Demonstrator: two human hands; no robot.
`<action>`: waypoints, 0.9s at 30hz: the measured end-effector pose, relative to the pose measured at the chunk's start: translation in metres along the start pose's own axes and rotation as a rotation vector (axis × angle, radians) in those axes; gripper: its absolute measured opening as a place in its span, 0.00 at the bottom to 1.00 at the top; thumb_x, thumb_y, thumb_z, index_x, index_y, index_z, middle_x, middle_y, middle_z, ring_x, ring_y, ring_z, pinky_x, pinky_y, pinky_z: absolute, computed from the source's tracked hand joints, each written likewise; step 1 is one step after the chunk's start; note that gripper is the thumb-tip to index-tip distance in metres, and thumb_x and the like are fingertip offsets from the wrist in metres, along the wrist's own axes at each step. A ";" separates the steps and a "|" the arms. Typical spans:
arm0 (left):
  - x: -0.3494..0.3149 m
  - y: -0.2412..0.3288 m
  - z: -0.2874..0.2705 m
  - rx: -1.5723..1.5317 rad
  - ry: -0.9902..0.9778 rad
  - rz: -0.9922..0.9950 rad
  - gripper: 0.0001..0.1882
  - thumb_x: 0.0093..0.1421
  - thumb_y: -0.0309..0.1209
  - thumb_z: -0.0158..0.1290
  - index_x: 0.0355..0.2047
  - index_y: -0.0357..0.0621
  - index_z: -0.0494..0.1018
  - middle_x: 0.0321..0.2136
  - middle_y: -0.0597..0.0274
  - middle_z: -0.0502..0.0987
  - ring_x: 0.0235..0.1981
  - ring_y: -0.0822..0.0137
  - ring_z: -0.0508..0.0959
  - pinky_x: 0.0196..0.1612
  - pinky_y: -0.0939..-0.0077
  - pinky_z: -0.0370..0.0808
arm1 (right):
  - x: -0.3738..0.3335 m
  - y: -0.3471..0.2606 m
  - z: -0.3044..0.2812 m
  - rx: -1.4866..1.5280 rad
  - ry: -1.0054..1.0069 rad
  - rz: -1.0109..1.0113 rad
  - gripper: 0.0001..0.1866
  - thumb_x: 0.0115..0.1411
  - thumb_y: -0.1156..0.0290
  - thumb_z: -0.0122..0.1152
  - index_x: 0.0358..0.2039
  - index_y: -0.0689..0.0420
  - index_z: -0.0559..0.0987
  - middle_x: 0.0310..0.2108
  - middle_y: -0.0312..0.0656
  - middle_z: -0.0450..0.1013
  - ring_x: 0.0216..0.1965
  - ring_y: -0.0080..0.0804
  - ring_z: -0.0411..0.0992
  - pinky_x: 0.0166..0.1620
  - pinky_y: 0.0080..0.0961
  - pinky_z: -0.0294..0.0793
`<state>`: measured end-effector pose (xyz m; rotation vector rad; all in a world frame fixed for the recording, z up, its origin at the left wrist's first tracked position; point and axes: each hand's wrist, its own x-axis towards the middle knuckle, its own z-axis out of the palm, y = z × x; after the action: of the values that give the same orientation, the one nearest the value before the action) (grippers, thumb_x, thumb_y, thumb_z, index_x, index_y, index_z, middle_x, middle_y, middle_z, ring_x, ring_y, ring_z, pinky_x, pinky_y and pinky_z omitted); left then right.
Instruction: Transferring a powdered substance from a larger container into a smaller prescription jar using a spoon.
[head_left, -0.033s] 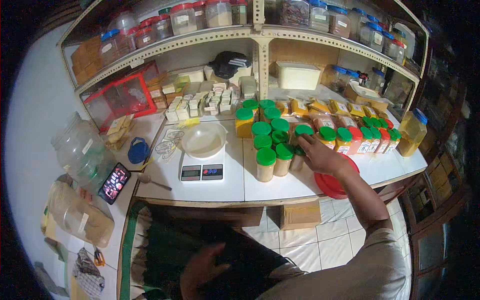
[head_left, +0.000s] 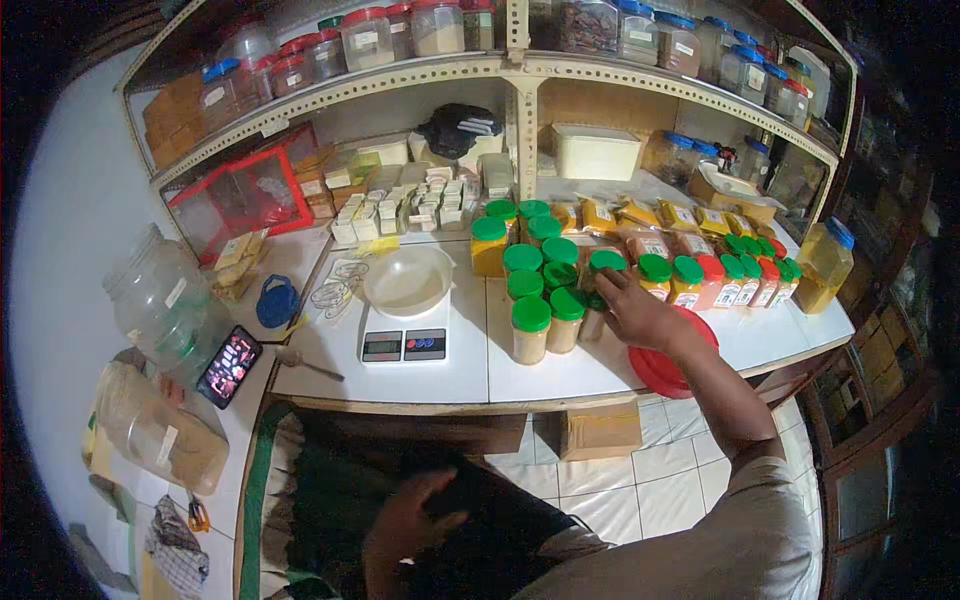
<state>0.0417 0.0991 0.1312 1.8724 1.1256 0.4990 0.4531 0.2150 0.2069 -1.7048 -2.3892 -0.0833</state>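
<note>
My right hand (head_left: pixel 640 315) reaches over the table with its fingers curled around the top of a spice jar (head_left: pixel 593 323), whose lid is mostly hidden by the fingers. Green-lidded jars of pale powder, such as the jar (head_left: pixel 531 330), stand upright in a cluster just left of it. Behind the fingers is another jar with a green lid (head_left: pixel 607 261). Under my right wrist lies a round red lid or tray (head_left: pixel 665 365), partly covered by the forearm. My left hand (head_left: pixel 415 520) hangs low before the table, holding nothing, its fingers apart and slightly blurred.
A white kitchen scale (head_left: pixel 405 345) carries a cream bowl (head_left: pixel 408 280), with a spoon (head_left: pixel 310 365) to its left. Small bottles (head_left: pixel 735 280) and yellow packets (head_left: pixel 640 211) line the right side. A phone (head_left: pixel 230 367) leans against a big clear jar (head_left: pixel 165 300).
My left hand has risen slightly and shifted right, its fingers showing more plainly. The right hand stays at the same jar.
</note>
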 end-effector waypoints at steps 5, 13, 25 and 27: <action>0.130 0.051 -0.001 0.062 0.335 0.569 0.36 0.50 0.30 0.62 0.58 0.38 0.59 0.57 0.42 0.62 0.59 0.47 0.63 0.61 0.59 0.60 | 0.010 0.004 0.017 0.027 0.139 -0.060 0.39 0.49 0.72 0.64 0.60 0.55 0.57 0.56 0.57 0.59 0.58 0.59 0.58 0.58 0.52 0.62; 0.266 0.039 0.041 -0.273 0.361 0.658 0.57 0.40 0.28 0.69 0.66 0.45 0.44 0.61 0.46 0.54 0.63 0.53 0.57 0.64 0.60 0.56 | 0.020 -0.029 -0.008 -0.077 0.036 -0.104 0.52 0.48 0.38 0.62 0.67 0.43 0.47 0.66 0.56 0.44 0.64 0.65 0.46 0.60 0.63 0.52; 0.285 0.039 0.040 -0.245 0.344 0.628 0.49 0.37 0.31 0.71 0.59 0.44 0.57 0.57 0.50 0.59 0.58 0.55 0.63 0.61 0.62 0.60 | 0.032 -0.014 0.021 -0.078 -0.043 -0.196 0.38 0.63 0.44 0.44 0.68 0.48 0.48 0.67 0.58 0.42 0.67 0.58 0.43 0.61 0.66 0.47; 0.285 0.032 0.035 -0.218 0.313 0.644 0.54 0.38 0.28 0.71 0.64 0.48 0.51 0.59 0.54 0.58 0.59 0.61 0.62 0.59 0.66 0.63 | 0.035 -0.021 0.019 -0.059 -0.083 -0.192 0.38 0.63 0.43 0.43 0.68 0.47 0.48 0.68 0.57 0.41 0.68 0.57 0.40 0.62 0.64 0.45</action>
<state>0.2275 0.3194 0.1129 1.9798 0.5939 1.2593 0.4200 0.2439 0.1968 -1.5260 -2.6311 -0.1149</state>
